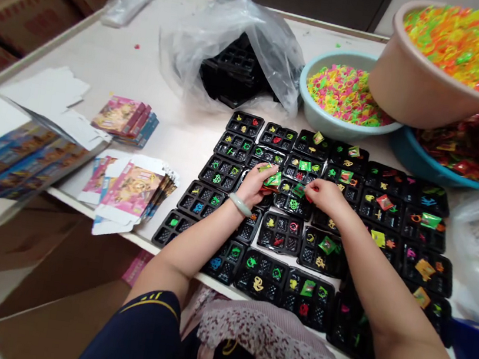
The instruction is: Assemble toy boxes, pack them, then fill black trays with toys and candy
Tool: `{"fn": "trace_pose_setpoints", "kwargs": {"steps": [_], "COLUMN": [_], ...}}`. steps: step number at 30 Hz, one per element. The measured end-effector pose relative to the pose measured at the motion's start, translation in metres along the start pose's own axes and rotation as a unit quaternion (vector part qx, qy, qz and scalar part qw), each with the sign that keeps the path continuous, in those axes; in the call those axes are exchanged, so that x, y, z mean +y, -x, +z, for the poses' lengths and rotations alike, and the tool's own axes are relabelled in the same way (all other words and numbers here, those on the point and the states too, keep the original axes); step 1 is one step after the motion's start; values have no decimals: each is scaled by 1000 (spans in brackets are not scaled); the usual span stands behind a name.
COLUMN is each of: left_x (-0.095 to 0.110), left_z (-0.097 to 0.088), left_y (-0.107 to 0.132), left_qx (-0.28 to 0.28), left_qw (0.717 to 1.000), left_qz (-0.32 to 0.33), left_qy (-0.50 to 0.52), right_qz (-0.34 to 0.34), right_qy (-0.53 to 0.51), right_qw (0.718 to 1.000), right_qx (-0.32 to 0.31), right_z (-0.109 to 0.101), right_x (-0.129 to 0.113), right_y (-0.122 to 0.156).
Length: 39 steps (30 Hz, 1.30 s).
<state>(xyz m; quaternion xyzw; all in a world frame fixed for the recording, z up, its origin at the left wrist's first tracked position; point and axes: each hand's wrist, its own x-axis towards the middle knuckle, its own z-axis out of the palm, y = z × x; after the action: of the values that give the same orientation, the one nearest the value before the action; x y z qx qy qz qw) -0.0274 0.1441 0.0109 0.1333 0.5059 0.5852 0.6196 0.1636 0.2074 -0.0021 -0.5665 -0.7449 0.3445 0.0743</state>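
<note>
My left hand, with a pale bangle at its wrist, is closed around several small shiny packets, green ones uppermost. Just to its right, the fingertips of my right hand pinch together at the edge of a small green packet over a black compartment tray. Rows of these trays cover the table below both hands. Their compartments hold small coloured plastic pieces, and some trays also carry a packet, such as a green one. My forearms hide parts of several trays.
A clear bag of stacked black trays stands at the back. Right of it are a light-blue basin of small rings and a beige tub heaped with bright pieces. Printed boxes lie left, beside an open carton.
</note>
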Motion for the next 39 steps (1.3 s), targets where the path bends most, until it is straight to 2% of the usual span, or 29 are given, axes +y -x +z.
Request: {"fn": "trace_pose_setpoints", "kwargs": {"steps": [3,5,6,11,13,15,19,23,26,29,31,33,36,39], "left_x": [2,3,3,-6,-13,-18,-25,-36,-45,-49,-50,-50,-50,-45], "left_z": [-9,-16,-19,-31,-34,-38,-46,-42,-35,-35,-38,-41,-47,-59], "left_y": [8,16,20,47,57,65,82,97,106,113,117,120,126,133], "left_qx": [11,14,13,3,5,7,18,40,58,27,1,-10,-30,-56], "left_qw": [1000,1000,1000,999,999,999,999,999,998,999,999,1000,999,997], "left_qz": [-6,-9,-11,-26,-25,-25,-24,7,23,-20,-43,-27,17,0], "left_qy": [-14,-22,-25,-31,-28,-27,-26,1,26,10,-5,-10,-20,-54], "right_qz": [-4,-22,-40,-170,-215,-248,-249,-242,-253,-284,-265,-202,-115,-87], "right_qy": [44,42,27,-48,-32,-24,-94,-182,-155,-130,-169,-251,-367,-393], "right_qw": [999,997,998,982,974,968,963,953,954,949,949,946,923,912], "right_qx": [30,59,51,-71,-66,-30,40,22,33,41,40,28,-28,-76], "right_z": [-8,-9,-8,22,34,39,39,49,62,71,75,78,83,81], "right_x": [0,1,1,-4,-7,-8,-15,-41,-56,-58,-54,-51,-46,-33], "right_y": [9,22,31,72,80,85,101,128,141,143,141,139,137,141]}}
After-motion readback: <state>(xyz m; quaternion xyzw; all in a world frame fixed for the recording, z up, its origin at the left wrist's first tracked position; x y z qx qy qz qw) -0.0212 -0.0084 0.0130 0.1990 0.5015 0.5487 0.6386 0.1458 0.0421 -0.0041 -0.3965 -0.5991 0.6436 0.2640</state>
